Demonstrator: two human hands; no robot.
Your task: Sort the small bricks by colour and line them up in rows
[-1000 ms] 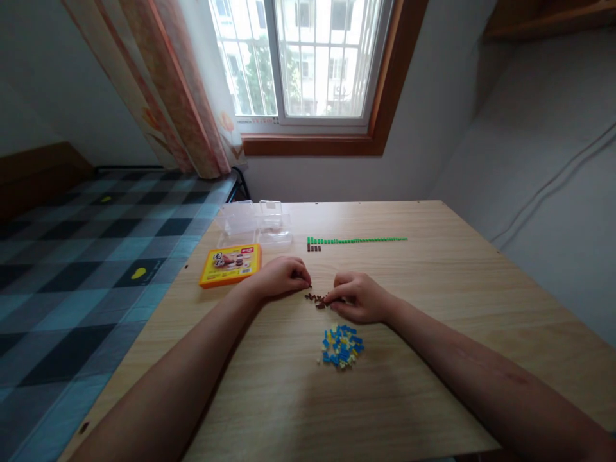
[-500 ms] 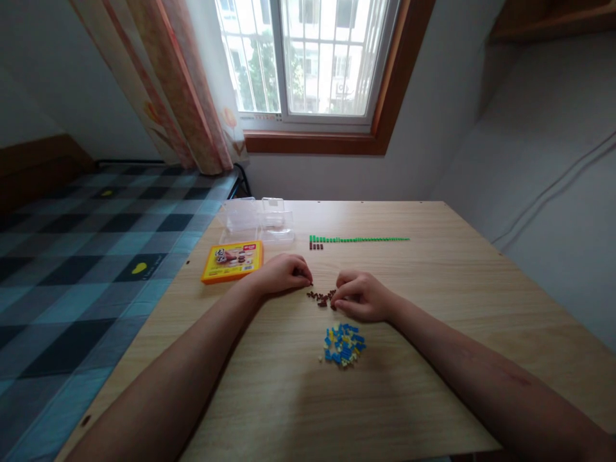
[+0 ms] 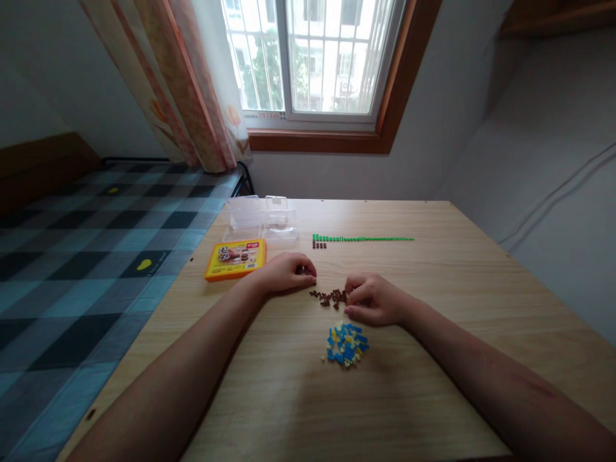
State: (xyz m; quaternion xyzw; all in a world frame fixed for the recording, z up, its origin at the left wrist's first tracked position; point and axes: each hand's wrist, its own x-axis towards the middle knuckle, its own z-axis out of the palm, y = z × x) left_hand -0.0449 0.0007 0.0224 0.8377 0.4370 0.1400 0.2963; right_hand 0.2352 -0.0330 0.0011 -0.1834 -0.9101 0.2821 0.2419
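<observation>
A small pile of brown toy bricks (image 3: pixel 332 298) lies on the wooden table between my two hands. At its upper left, my left hand (image 3: pixel 290 272) rests with curled fingers, and a tiny dark brown brick shows at the pinched fingertips. On the pile's right side is my right hand (image 3: pixel 376 299), its thumb and bent forefinger apart with nothing visible between them. Closer to me sits a heap of blue and yellow bricks (image 3: pixel 347 344). Farther back stretches a long row of green bricks (image 3: pixel 363 239), with a short row of brown bricks (image 3: pixel 319 245) just below its left end.
A yellow-orange box (image 3: pixel 235 259) with a printed lid lies beyond my left forearm. Behind it stand clear plastic cases (image 3: pixel 262 221). A bed with a checked cover (image 3: pixel 120 244) adjoins the table (image 3: pixel 457 282) on the left, and a window is ahead.
My right hand has drawn slightly right, off the brown pile, and its thumb and forefinger have parted, uncovering more bricks. My left hand stays about where it was. The view has shifted slightly.
</observation>
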